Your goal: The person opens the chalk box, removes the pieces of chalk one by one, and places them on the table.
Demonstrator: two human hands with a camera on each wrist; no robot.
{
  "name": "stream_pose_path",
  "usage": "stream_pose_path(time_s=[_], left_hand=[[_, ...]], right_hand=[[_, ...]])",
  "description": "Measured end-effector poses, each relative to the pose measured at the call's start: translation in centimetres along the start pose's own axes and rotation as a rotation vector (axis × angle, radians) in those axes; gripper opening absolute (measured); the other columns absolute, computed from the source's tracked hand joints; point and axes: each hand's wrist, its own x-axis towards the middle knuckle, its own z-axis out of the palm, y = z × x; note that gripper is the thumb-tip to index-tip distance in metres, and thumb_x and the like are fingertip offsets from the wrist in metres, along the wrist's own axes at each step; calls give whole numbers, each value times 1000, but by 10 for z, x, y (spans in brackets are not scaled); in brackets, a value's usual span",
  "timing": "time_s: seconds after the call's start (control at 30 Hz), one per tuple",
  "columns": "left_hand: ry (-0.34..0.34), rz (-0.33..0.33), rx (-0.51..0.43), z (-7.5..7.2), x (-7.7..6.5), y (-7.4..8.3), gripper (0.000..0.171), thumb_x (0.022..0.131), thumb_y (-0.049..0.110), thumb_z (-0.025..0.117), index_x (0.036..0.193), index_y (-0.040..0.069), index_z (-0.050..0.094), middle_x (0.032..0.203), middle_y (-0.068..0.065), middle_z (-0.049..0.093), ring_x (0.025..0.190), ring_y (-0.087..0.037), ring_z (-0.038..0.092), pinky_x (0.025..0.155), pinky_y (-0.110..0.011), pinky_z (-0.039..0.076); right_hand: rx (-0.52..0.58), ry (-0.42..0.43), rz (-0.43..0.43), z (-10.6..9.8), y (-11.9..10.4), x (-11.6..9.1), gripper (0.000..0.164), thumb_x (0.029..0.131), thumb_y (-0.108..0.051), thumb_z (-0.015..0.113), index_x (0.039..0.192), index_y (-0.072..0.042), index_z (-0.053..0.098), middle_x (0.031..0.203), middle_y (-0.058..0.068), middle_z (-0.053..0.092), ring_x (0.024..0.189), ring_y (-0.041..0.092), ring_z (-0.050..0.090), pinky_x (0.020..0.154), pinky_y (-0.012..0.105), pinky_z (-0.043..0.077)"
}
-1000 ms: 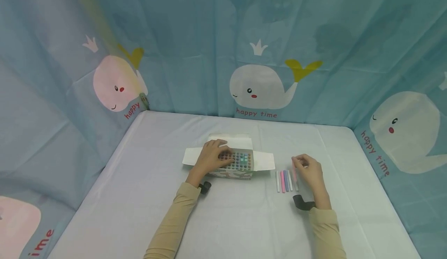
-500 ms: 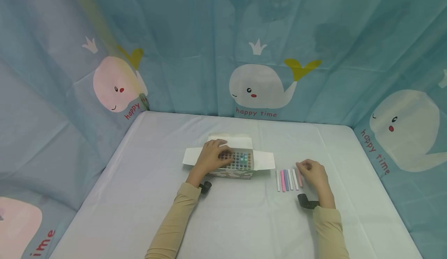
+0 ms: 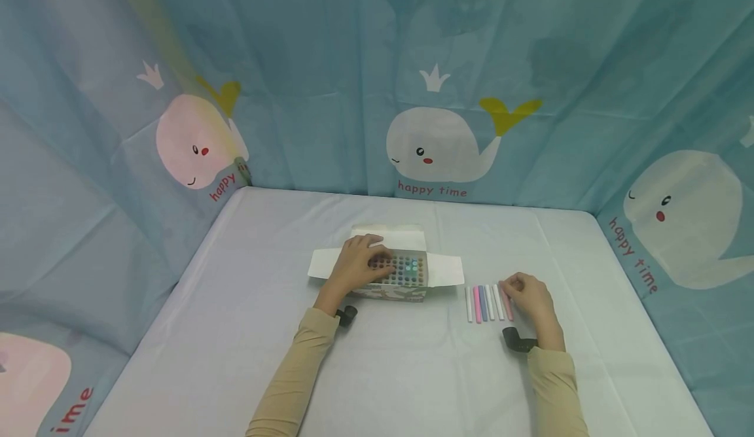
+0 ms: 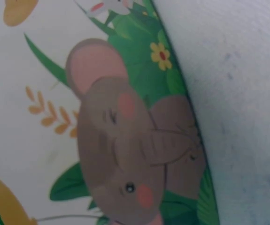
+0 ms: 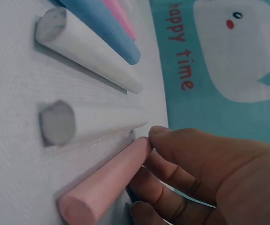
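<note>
My right hand [image 3: 532,299] pinches the far end of a pale pink chalk stick [image 5: 102,180] between thumb and fingers. That stick lies along the white cloth, last on the right in a row. Beside it are two white chalk sticks [image 5: 109,122], a blue chalk stick [image 5: 106,33] and a brighter pink chalk stick [image 3: 477,305], with another white one at the left end. My left hand [image 3: 355,262] rests over the left part of a cardboard chalk box [image 3: 391,293], fingers spread loosely. An elephant print [image 4: 125,140] on the box fills much of the left wrist view.
The box stands with its side flap [image 3: 446,271] and back flap [image 3: 394,236] folded out. Inside, a grid of round holes [image 3: 403,273] shows several coloured chalk ends. A blue curtain [image 3: 330,97] with whale prints borders the table [image 3: 412,371] at the back and sides.
My right hand has moved slightly right and toward me, bringing the pale pink chalk from over a white stick down to the row's right end. My left hand has stayed in place.
</note>
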Motion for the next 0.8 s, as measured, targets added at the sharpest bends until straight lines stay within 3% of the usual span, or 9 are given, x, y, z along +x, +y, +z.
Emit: stream_pose_path(time_s=[0.3,0.5,0.7,0.8], left_hand=[[11,11,-20,-3,0,1,28,75,54,58,94,34,62,123,1,46,116,-20,38,105,-40,23],[2,18,-14,-3,-1,1,29,75,55,57,94,34,62,124,1,46,117,-20,37,104,-40,24],[6,17,-11,-3,-1,1,29,75,56,57,94,35,62,124,1,46,117,-20,37,105,-40,24],[5,18,-7,-1,-1,0,29,75,56,56,94,35,61,124,2,45,117,-19,37,104,-40,24]], right_hand=[[16,22,-36,0,-1,0,32,86,-32,54,93,-2,60,86,14,59,76,25,54,60,35,45],[77,112,-135,-1,-10,-1,35,87,-34,52,98,-2,60,96,17,51,81,28,50,61,36,44],[103,212,-267,10,-19,2,33,86,-43,48,96,-12,59,93,4,49,75,16,47,47,35,45],[131,209,-322,12,-31,-1,28,87,-37,51,97,-12,59,94,4,49,74,16,47,49,30,43]])
